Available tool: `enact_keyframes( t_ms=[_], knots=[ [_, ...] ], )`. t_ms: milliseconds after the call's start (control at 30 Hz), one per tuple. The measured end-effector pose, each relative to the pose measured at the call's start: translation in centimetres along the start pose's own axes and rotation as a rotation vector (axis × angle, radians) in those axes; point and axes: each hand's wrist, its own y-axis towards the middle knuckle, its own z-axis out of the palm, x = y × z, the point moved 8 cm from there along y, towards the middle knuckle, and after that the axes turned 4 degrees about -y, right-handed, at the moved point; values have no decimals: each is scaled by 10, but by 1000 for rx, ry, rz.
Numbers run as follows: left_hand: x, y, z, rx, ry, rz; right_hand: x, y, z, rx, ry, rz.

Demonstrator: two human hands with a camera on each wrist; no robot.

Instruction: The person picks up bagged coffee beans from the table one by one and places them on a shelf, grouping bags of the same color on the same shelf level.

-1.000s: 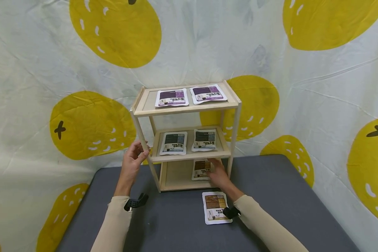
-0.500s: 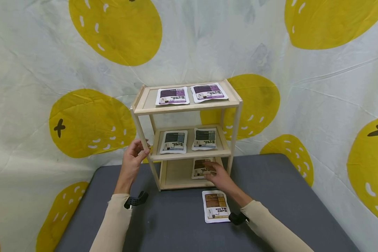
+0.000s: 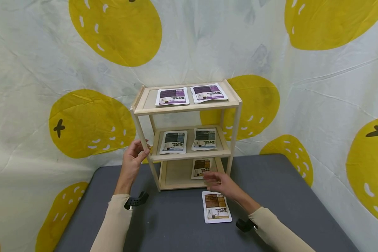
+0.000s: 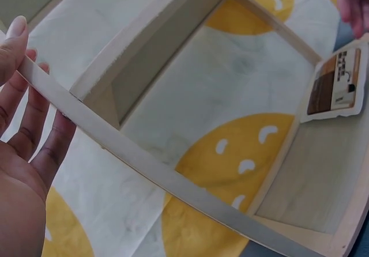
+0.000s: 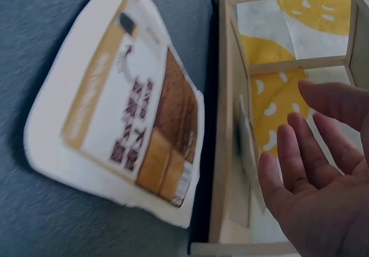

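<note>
A three-tier wooden shelf (image 3: 189,157) stands on the dark table. My left hand (image 3: 133,157) grips its front left post (image 4: 144,156), thumb on one side and fingers on the other. My right hand (image 3: 222,183) hovers in front of the bottom tier, fingers loosely bent and holding nothing. On the bottom tier, at the right, lies a brown-labelled pouch (image 3: 199,168), partly overlapped by my right fingers in the head view. Another brown-and-white pouch (image 3: 216,208) lies flat on the table in front of the shelf, below my right hand; the right wrist view shows this pouch (image 5: 124,113) close up.
Two purple-labelled pouches (image 3: 172,96) lie on the top tier. The middle tier carries two dark green-labelled pouches (image 3: 174,142). Behind stands a pale fabric backdrop (image 3: 189,42) printed with yellow fruit. The grey-blue tabletop (image 3: 170,224) extends to both sides of the shelf.
My right hand has drawn back out of the bottom tier toward me, leaving the brown-labelled pouch lying there. My left hand keeps its grip on the post.
</note>
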Motion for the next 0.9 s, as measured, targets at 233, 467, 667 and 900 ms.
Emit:
enact_keyframes(
  t_ms=[233, 467, 667, 900],
  knots=[
    [0, 0, 0, -5, -5, 6, -13, -10, 3, 48, -56, -9],
    [-1, -1, 0, -9, -5, 3, -24, -23, 2, 38, -95, -22],
    [-1, 0, 1, -5, -16, -2, -35, -31, 0, 23, -170, 60],
    [-1, 0, 1, -2, -12, 14, -38, -36, -3, -17, -304, 40]
  ],
)
